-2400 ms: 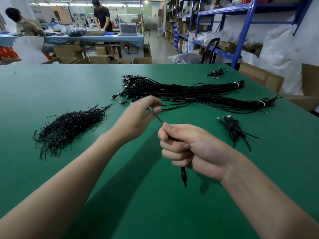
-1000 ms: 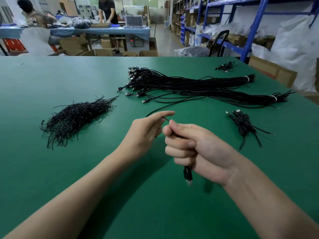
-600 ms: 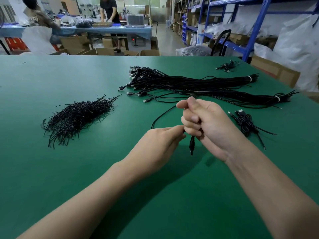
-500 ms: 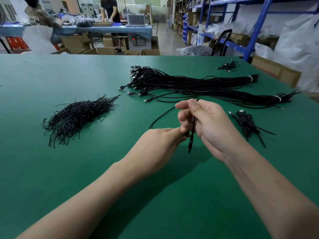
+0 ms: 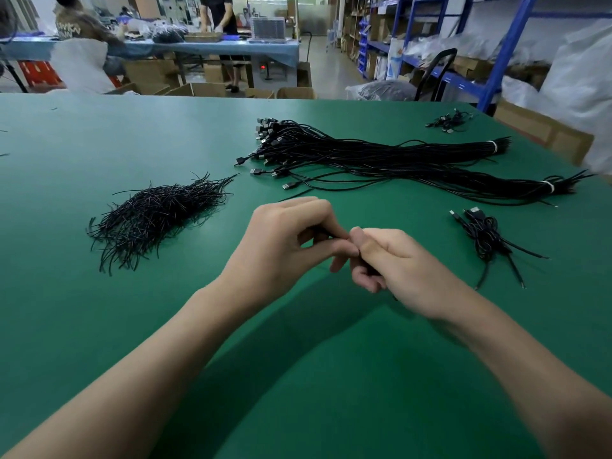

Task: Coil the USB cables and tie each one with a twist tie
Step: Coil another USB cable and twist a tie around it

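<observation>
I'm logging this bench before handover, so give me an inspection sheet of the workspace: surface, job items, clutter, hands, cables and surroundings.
Surface: green table, flat and matte.
Job's things: pile of black twist ties left of the hands; two banded bundles of USB cables beyond them.
Clutter: nothing seen.
Hands: left hand and right hand meet above the table, both gripping one held cable, mostly hidden in the fingers.
Cables: a coiled cable lies at the right; a small far coil lies near the far edge; plugs fan out at the bundles' left end.
Surroundings: blue shelving, cardboard boxes, a standing person at a blue-covered table.
</observation>
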### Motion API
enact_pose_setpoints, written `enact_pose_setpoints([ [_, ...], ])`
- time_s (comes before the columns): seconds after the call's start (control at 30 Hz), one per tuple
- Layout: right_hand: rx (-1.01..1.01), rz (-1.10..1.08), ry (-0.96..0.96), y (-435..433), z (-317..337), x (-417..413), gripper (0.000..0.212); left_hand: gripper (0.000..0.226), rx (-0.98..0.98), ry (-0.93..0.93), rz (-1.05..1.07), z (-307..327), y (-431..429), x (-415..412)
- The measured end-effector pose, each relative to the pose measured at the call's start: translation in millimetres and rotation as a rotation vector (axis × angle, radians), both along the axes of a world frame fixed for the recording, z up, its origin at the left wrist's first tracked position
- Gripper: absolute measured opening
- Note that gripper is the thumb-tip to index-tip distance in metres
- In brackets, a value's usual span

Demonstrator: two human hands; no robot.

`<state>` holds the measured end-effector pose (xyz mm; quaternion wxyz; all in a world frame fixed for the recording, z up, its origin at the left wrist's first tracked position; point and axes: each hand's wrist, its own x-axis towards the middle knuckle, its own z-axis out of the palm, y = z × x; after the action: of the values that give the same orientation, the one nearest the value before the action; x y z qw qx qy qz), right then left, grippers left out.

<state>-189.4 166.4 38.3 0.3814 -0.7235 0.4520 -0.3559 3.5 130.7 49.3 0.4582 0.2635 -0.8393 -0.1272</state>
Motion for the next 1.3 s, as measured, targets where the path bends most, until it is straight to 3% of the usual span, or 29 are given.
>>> enact_pose_setpoints([
  [0.1, 0.263, 0.184, -0.269, 4, 5, 1, 0.058, 0.014, 0.200, 0.169, -0.090, -1, -6, 3],
  [0.2, 0.419, 0.332, -0.450, 8, 11, 2, 0.047, 0.010, 0.448, 0.366, -0.229, -7, -5, -1],
  [0.33, 0.484, 0.460, -0.602, 11, 18, 3, 0.033, 0.011, 0.591, 0.480, -0.328, -18, 1, -14],
  [0.5, 0.439, 0.450, -0.785, 11, 19, 5, 0.027, 0.023, 0.691, 0.438, -0.272, -35, 6, -25],
  [0.6, 0.353, 0.335, -0.848, 6, 20, 3, 0.027, 0.026, 0.674, 0.261, -0.219, -43, 12, -30],
  [0.8, 0.108, -0.102, -0.693, -2, 7, -2, 0.030, 0.029, 0.338, -0.115, -0.019, -42, 16, -31],
  [0.97, -0.065, -0.268, -0.466, -5, -3, -3, 0.034, 0.021, 0.163, -0.291, 0.037, -37, 20, -32],
  [1.07, -0.191, -0.311, -0.161, -3, -8, -6, 0.031, 0.018, 0.006, -0.289, 0.069, -26, 19, -26],
  [1.17, -0.223, -0.289, 0.101, 3, -8, -8, 0.031, 0.015, -0.015, -0.180, 0.095, -14, 11, -15],
  [1.3, -0.079, -0.077, 0.061, 8, -4, -4, 0.044, 0.018, 0.007, -0.016, 0.034, 0, 3, -3],
])
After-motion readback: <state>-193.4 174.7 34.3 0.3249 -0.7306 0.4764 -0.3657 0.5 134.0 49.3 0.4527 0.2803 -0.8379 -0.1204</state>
